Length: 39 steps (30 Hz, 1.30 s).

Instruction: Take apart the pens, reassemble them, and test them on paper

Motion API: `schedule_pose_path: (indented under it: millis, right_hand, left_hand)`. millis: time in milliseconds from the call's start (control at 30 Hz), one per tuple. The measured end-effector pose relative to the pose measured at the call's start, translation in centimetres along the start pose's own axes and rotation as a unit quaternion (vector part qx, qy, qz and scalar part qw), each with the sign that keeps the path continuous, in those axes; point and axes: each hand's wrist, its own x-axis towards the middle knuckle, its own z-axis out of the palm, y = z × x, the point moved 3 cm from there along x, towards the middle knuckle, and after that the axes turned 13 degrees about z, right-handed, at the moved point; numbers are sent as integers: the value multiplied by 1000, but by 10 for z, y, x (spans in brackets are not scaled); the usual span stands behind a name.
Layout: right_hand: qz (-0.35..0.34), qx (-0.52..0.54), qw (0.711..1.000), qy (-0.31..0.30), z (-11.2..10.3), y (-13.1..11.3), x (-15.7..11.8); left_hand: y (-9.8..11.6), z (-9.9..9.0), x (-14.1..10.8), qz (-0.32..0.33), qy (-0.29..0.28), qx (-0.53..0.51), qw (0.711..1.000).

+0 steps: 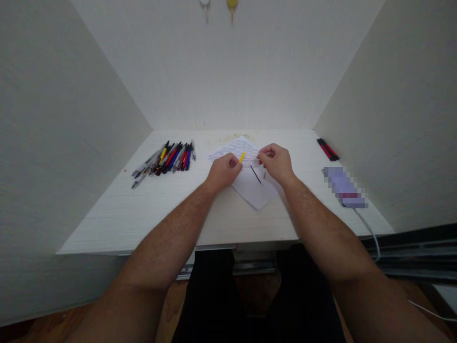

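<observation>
Over a sheet of paper (259, 199) with lines of writing on its far part, my left hand (224, 171) pinches a yellow pen barrel (242, 157), which points up and away. To its right, my right hand (276, 163) is closed at the fingertips; what it holds, if anything, is too small to name. Between the hands a thin black pen refill (256, 175) lies on the paper. Beside the refill rests a small greyish piece (264, 175), perhaps a spring.
A pile of pens (171, 157) in several colours lies on the white table (143, 219) at the left. Toward the right wall are a red and black object (327, 149) and a phone (344, 186) with a white cable (369, 228). Walls enclose three sides.
</observation>
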Motion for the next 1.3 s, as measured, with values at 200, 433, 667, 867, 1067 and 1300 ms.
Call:
schedule_pose_path:
  millis: [200, 433, 667, 867, 1067, 1300]
  right_hand:
    - [3, 99, 995, -31, 0, -4, 1]
    - [-8, 119, 992, -41, 1, -11, -5]
    - [-37, 90, 994, -56, 1, -9, -5]
    - [-59, 39, 997, -44, 1, -9, -6]
    - [-66, 18, 996, -53, 3, -10, -8]
    - [-79, 11, 996, -49, 3, -11, -9]
  left_hand:
    - [-2, 6, -3, 39, -3, -65, 997]
    - [-4, 8, -3, 43, 10, -81, 996]
    - [-2, 9, -4, 41, 6, -91, 995]
    - [-1, 7, -4, 40, -1, -87, 995]
    - [1, 7, -4, 33, -3, -85, 996]
    - [0, 7, -4, 27, -4, -84, 996]
